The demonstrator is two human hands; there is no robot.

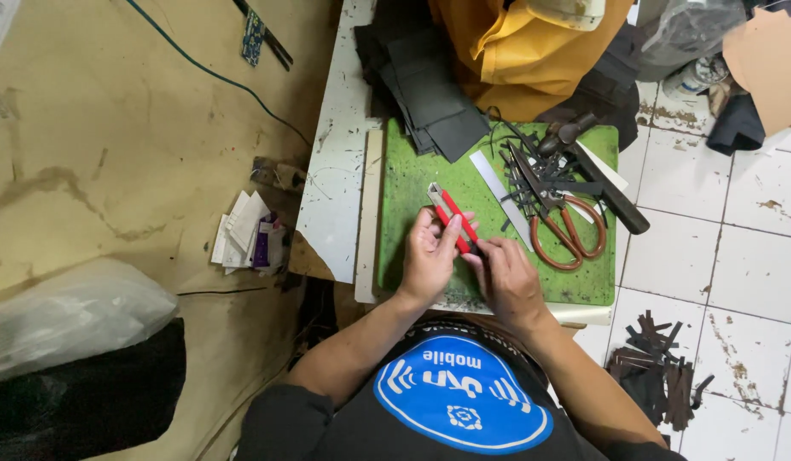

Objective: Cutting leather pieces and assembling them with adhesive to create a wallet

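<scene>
Over the green cutting mat (412, 183), my left hand (428, 256) and my right hand (508, 277) hold a red utility knife (451, 218) between them. Its metal tip points up and to the left. The left fingers wrap the knife's middle; the right fingers pinch its lower end. Under my right hand a dark strip seems to lie on the mat, mostly hidden.
Brown-handled scissors (566, 230), a metal ruler (500, 198) and dark scraps lie on the mat's right. A stack of dark sheets (425, 90) and a yellow bag (523, 51) sit at the back. Offcuts (656, 371) litter the tiled floor; papers (246, 235) lie left.
</scene>
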